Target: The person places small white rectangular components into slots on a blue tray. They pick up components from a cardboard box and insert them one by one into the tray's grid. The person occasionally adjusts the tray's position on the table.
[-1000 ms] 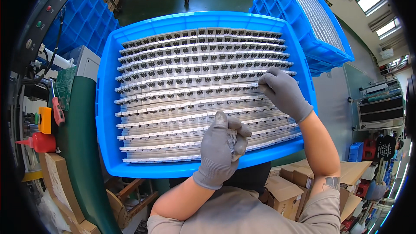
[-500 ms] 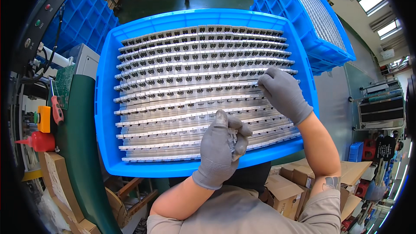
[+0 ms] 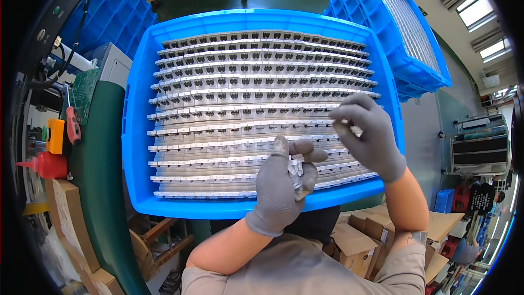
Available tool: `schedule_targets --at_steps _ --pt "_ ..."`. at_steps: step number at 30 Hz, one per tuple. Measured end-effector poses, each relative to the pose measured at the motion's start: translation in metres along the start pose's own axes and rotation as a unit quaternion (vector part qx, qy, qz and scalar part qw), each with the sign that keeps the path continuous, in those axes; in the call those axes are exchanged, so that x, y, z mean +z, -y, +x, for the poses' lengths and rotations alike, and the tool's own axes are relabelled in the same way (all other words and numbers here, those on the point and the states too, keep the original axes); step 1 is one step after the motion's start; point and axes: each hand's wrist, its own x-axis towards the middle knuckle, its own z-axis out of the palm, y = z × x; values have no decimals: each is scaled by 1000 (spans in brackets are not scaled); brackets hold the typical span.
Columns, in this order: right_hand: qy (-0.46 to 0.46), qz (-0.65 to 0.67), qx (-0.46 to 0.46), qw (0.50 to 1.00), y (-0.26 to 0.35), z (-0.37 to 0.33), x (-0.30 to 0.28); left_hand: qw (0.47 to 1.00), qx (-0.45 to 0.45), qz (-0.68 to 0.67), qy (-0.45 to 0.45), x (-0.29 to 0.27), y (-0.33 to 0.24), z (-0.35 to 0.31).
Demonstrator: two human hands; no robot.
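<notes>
A large blue crate (image 3: 256, 17) lies before me, filled with rows of white-and-grey modules (image 3: 218, 147). Dark connector pieces show along the far rows; the near rows look paler. My left hand (image 3: 281, 191), in a grey glove, hovers palm up over the crate's near side. Its curled fingers cradle several small whitish plastic pieces (image 3: 295, 170). My right hand (image 3: 371, 136), gloved alike, is above the rows on the right. Its fingers are bent, with a gap between thumb and forefinger; I see nothing between them, though motion smears the tips.
Another blue crate (image 3: 376, 27) of similar modules stands at the far right, and stacked blue crates (image 3: 112, 11) rise at the far left. On the left are a red-handled screwdriver (image 3: 72, 125), a red bottle (image 3: 49, 165) and a green circuit board (image 3: 85, 90). Cardboard boxes (image 3: 352, 243) sit near my right side.
My right hand has drawn back from the modules slightly toward me, and its thumb and forefinger have parted. The left hand's fingers have loosened a little around the small pieces.
</notes>
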Motion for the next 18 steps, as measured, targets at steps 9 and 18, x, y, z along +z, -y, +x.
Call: schedule_targets --at_steps 9,18 --pt "129 -92 -130 979 48 9 5 999 -7 15 34 -7 2 4" --pt "123 -128 -173 969 43 8 5 999 9 20 49 1 -1 1"
